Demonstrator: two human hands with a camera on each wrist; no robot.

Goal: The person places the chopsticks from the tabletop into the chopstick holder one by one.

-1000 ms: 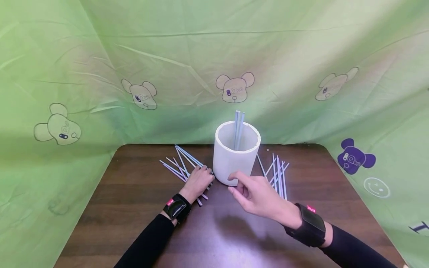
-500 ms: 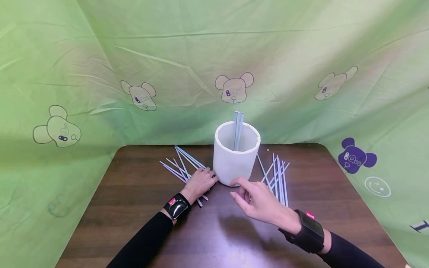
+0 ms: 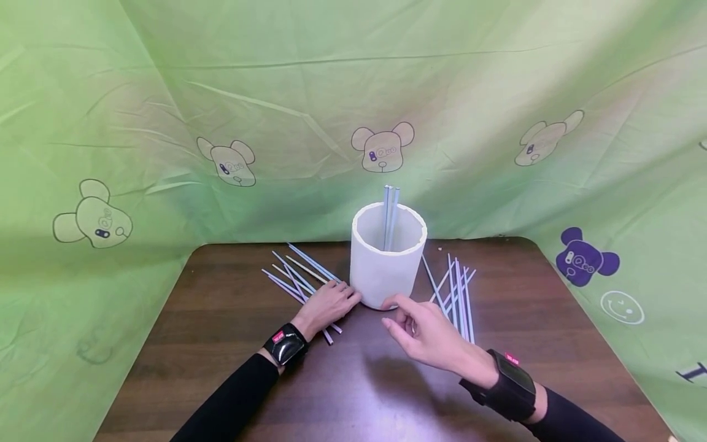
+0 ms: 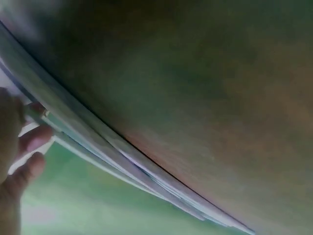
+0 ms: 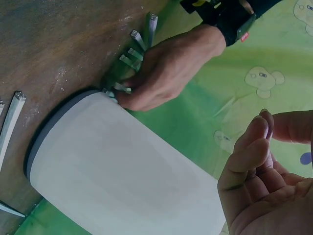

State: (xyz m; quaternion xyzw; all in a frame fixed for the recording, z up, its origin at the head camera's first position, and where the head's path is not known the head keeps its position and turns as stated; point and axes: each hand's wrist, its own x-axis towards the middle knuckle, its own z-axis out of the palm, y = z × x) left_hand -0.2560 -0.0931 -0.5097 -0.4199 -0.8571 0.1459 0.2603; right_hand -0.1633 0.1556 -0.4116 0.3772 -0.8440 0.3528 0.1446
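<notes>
In the head view my left hand [image 3: 327,304] reaches over a loose pile of thin pale sticks [image 3: 293,283], its fingertips beside the base of a white cylindrical container [image 3: 386,276]. The left wrist view shows a stick [image 4: 73,144] running in between the thumb and fingers. From the right wrist view, the same hand bends round stick ends close to the container. My right hand [image 3: 428,334] hovers in front of the container, fingers loosely curled, holding nothing. A few upright sticks [image 3: 391,212] stand inside the container, rising above its rim.
A second pile of pale sticks [image 3: 463,301] lies right of the container, partly behind my right hand. The brown wooden table [image 3: 221,337] ends at a green curtain [image 3: 304,153] printed with bear faces, which hangs behind and at both sides.
My left hand has shifted slightly right toward the container's base, and some sticks in the left pile have changed position. My right hand has barely moved, its fingers still loosely curled.
</notes>
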